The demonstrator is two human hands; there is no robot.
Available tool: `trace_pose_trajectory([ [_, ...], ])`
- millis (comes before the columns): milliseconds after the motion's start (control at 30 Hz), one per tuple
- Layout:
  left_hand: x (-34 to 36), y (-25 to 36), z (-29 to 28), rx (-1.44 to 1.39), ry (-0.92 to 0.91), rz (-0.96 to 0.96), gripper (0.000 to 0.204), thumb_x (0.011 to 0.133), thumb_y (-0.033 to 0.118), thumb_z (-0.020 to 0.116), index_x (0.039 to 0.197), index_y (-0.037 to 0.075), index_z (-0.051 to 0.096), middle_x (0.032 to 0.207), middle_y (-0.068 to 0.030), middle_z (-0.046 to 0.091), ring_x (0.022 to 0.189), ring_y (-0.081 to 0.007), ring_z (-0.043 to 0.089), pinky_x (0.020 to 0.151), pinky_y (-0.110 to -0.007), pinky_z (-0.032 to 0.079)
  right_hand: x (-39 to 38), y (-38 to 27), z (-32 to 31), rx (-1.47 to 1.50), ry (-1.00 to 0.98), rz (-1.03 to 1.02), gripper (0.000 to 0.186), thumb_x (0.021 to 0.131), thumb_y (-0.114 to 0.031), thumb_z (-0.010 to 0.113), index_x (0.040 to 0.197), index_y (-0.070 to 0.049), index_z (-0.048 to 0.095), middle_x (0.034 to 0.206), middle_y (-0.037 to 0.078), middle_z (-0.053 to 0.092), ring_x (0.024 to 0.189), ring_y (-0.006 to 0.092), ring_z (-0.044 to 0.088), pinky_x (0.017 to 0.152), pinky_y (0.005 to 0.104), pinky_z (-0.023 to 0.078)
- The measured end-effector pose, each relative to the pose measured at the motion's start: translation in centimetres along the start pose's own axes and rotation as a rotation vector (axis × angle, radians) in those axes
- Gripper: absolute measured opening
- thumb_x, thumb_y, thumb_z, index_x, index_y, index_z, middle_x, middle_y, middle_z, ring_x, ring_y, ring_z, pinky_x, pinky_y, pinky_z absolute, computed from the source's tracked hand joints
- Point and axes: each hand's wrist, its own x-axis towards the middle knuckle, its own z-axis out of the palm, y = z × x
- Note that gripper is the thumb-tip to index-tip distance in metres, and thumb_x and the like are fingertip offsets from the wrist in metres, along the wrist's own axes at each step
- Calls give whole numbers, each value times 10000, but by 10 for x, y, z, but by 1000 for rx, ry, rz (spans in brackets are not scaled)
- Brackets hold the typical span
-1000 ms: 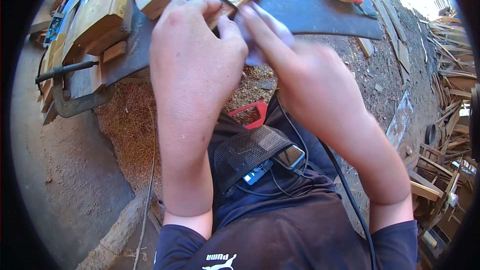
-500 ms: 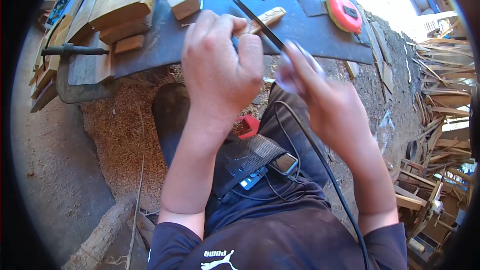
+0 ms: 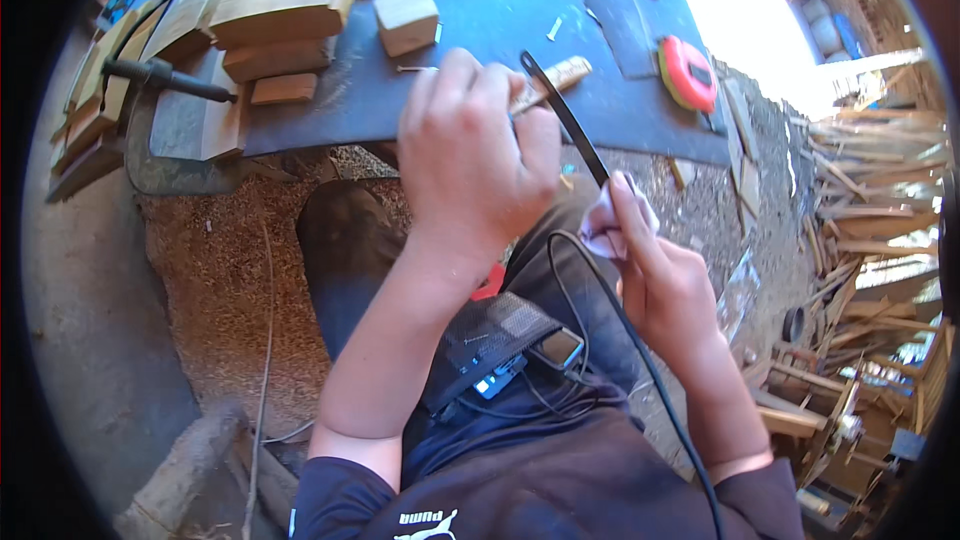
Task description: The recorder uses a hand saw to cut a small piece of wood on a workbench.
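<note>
In the head view, the left hand (image 3: 470,165) is clenched around a pale, slim wooden stick (image 3: 552,80), whose far end juts out past the knuckles over the near edge of the dark flat work board (image 3: 480,25). A thin, dark, straight metal blade (image 3: 565,120) crosses that stick just beside the left hand's fingers and slants down toward the right hand (image 3: 665,280). The right hand pinches the blade's lower end through a small crumpled pale cloth (image 3: 612,225), its fingers closed on cloth and blade together. Both hands hang in front of the work board, above the person's lap and a floor covered in brown sawdust (image 3: 215,270). On the work board, a small pale wooden block (image 3: 407,20) lies just beyond the left hand, and a red round tape measure (image 3: 688,75) lies toward the board's right end, well apart from the stick. A stack of larger wooden blocks (image 3: 285,0) sits at the board's left part, with a dark-handled tool (image 3: 160,75) beside them. A black cable (image 3: 640,360) runs down from near the right hand across the lap.
</note>
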Motion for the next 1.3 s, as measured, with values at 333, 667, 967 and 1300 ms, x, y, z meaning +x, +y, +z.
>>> trace_pose_trajectory([
  [333, 7, 1, -2, -10, 8, 18, 250, 845, 168, 526, 867, -18, 691, 843, -198, 618, 840, -397, 597, 789, -455, 476, 28, 2, -7, -104, -72, 64, 739, 826, 81, 545, 1537, -59, 396, 1047, 251, 703, 772, 411, 701, 665, 494, 554],
  [667, 6, -6, 1, -34, 13, 58, 276, 814, 237, 546, 849, 0, 681, 852, -170, 607, 791, -369, 574, 748, -468, 470, 49, 5, -4, -186, -110, 83, 687, 842, 56, 574, 1507, -54, 443, 1082, 204, 719, 775, 361, 717, 651, 450, 565],
  [967, -15, -14, 0, -57, 117, 162, 332, 856, 294, 581, 962, -3, 684, 849, -119, 552, 774, -301, 544, 692, -429, 450, -1, -35, -32, -164, -149, 295, 505, 902, 26, 580, 1396, -14, 478, 929, 210, 715, 805, 408, 714, 655, 467, 549],
  [1300, -15, -15, -6, -127, 76, 110, 377, 896, 343, 584, 1007, 4, 708, 847, -106, 565, 771, -291, 540, 692, -410, 450, 8, -23, -20, -184, -208, 491, 343, 971, -53, 553, 1308, -43, 489, 870, 272, 681, 783, 469, 679, 667, 512, 539],
])
